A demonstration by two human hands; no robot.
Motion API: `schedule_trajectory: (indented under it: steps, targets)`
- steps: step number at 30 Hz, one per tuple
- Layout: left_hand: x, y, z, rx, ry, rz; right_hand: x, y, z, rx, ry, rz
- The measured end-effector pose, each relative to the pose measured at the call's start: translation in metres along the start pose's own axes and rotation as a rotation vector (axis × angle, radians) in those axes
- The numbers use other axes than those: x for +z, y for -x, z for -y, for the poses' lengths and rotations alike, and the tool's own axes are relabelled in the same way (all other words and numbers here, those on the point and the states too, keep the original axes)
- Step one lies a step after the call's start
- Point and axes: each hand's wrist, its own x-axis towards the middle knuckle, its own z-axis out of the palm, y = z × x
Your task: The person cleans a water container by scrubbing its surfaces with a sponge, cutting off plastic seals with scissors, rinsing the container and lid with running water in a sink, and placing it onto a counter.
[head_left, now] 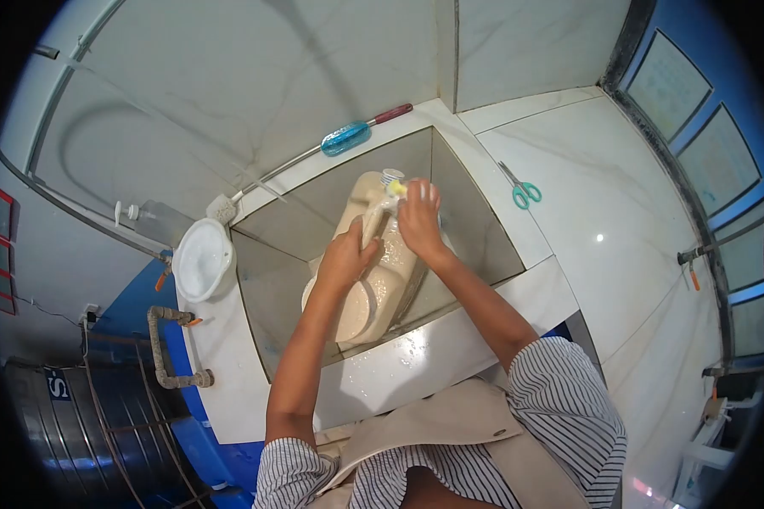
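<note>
A wet, beige plastic jug point(399, 254) lies slanted in the tiled sink, its white-capped neck pointing away from me. My left hand point(345, 259) is closed around the jug's handle. Near the neck, my right hand point(420, 222) presses a small yellow sponge point(396, 187) with whitish foam on the upper end of the handle. Its fingers partly hide the sponge. At the jug's near end a round beige surface shows; I cannot tell whether it is the jug's base or a separate bowl.
The sink point(293, 229) has a white tiled rim. Green-handled scissors point(519, 187) lie on the right counter. A blue brush point(345, 138) with a red handle rests along the back rim. At left stand a white basin point(204, 259) and a pump bottle point(157, 219).
</note>
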Motion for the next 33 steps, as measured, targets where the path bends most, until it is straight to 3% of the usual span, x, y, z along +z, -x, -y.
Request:
schedule_trajectory:
  steps: [1,3,4,7,8,10,14,16,17,19,20,21,23,24,27,28,29,31,32,33]
  targets:
    - [0.000,0.001,-0.001,-0.002,0.007,-0.005,0.000,0.000,0.006,-0.008,0.003,0.004]
    - [0.001,0.005,-0.002,0.087,-0.098,-0.036,-0.010,-0.005,0.029,-0.364,0.066,0.159]
    - [0.001,0.007,-0.003,0.084,-0.102,-0.037,-0.017,-0.011,0.037,-0.413,0.037,0.329]
    - [-0.005,0.018,-0.013,0.069,-0.146,0.043,-0.015,-0.029,0.028,-0.603,0.229,0.460]
    - [-0.006,0.022,-0.014,0.126,-0.177,0.041,-0.010,-0.044,0.017,-0.603,0.229,0.466]
    - [-0.003,0.032,-0.008,0.180,-0.205,0.045,0.005,-0.070,-0.011,-0.218,-0.057,1.166]
    - [-0.014,0.048,0.022,0.341,-0.237,0.057,0.005,-0.066,-0.017,-0.059,-0.328,1.252]
    - [-0.015,0.055,0.031,0.366,-0.245,0.095,-0.013,-0.039,0.030,-0.554,-0.249,1.277]
    - [-0.016,0.059,0.034,0.384,-0.266,0.075,-0.003,-0.039,0.022,-0.553,-0.256,1.282]
    - [-0.019,0.067,0.043,0.400,-0.290,0.061,0.021,-0.044,-0.003,-0.355,-0.563,1.308]
    - [-0.019,0.071,0.049,0.361,-0.285,0.032,0.021,-0.050,-0.012,-0.088,-0.646,1.337]
    - [-0.021,0.074,0.055,0.322,-0.282,-0.001,0.025,-0.044,-0.011,-0.094,-0.650,1.340]
    - [-0.024,0.077,0.071,0.305,-0.249,-0.024,0.031,-0.026,-0.010,-0.252,-0.962,1.003]
    - [-0.022,0.080,0.077,0.290,-0.209,-0.039,0.014,-0.036,0.010,-0.356,-0.920,1.153]
    - [-0.021,0.087,0.094,0.182,-0.159,-0.073,0.031,-0.041,0.011,-0.430,-1.095,1.304]
    - [-0.020,0.089,0.101,0.177,-0.163,-0.077,0.035,-0.039,0.001,-0.193,-1.139,1.230]
    - [-0.016,0.092,0.109,0.177,-0.139,-0.158,0.046,-0.034,-0.003,-0.197,-1.142,1.233]
    - [-0.010,0.090,0.123,0.183,-0.109,-0.244,0.058,-0.029,-0.012,0.138,-1.217,1.104]
    - [-0.010,0.090,0.130,0.115,-0.038,-0.229,0.059,-0.028,-0.008,0.139,-1.216,1.105]
    - [-0.010,0.095,0.133,0.038,0.031,-0.205,0.059,-0.023,0.004,-0.086,-1.078,1.041]
